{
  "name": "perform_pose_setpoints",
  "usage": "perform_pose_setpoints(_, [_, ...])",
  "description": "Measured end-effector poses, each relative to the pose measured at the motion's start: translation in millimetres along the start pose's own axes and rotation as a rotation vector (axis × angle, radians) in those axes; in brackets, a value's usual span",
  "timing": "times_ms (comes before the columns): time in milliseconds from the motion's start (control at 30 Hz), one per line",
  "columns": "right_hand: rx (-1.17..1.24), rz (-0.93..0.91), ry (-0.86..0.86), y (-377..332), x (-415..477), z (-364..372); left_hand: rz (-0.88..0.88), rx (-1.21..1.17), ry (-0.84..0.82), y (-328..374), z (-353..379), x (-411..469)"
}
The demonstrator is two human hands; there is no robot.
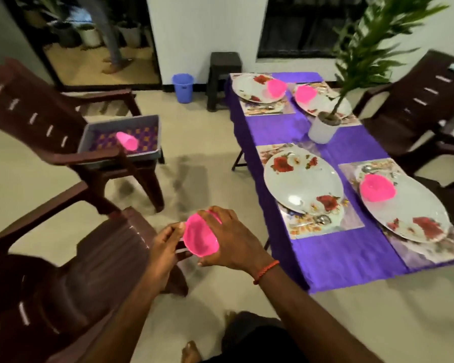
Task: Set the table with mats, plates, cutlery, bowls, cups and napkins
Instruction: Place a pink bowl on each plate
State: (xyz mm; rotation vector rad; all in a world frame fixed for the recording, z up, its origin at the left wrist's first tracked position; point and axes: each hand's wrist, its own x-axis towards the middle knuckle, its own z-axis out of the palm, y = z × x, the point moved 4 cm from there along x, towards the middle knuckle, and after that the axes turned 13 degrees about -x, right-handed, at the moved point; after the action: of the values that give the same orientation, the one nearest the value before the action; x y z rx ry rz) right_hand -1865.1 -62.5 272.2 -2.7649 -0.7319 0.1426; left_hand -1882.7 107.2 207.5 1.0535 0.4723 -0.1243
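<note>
Head view: pink bowl (199, 239) held in the air over the floor, left of the table's near corner, its opening tilted toward the camera.
Right hand (228, 237): fingers curled over the bowl's far side, thumb beneath it, grasping it.
Left hand (168, 242): fingertips pinching the bowl's left rim.
Nearest plate (303, 184): on its mat (325, 226), nothing on it; a spoon (321, 219) lies on the mat just beside it.
Other plates: three, each on a mat and each bearing a pink bowl, near right (377, 188), far left (276, 88), far right (306, 93).
Purple cloth (338, 258): covers the table under all four mats.
Potted plant (323, 129): between the settings.
Grey tray (144, 121): on a chair seat at left, with a pink cup (127, 140) lying on its side in it.
</note>
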Motion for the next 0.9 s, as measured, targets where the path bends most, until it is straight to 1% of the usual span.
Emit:
perform_pose_setpoints(133, [-0.027, 0.120, 0.056, 36, 9, -16, -0.035, 0.090, -0.114, 2, 43, 38])
perform_pose_setpoints(333, [-0.048, 0.270, 0.106, 97, 31, -30, -0.112, 0.157, -0.268, 1, 109, 92])
perform_pose_setpoints(400, [-0.052, 0.318, 0.125, 119, 39, -35, -0.126, 0.177, -0.324, 3, 132, 108])
perform_pose_setpoints(500, [-0.058, 0.346, 0.137, 150, 52, -43, -0.106, 0.277, -0.403, 8, 163, 136])
perform_pose_setpoints(667, [-0.034, 0.417, 0.155, 200, 57, -57, -0.109, 0.344, -0.471, 2, 219, 170])
perform_pose_setpoints(900, [0.023, 0.540, 0.162, 256, 56, -61, -0.219, 0.380, -0.566, -20, 274, 211])
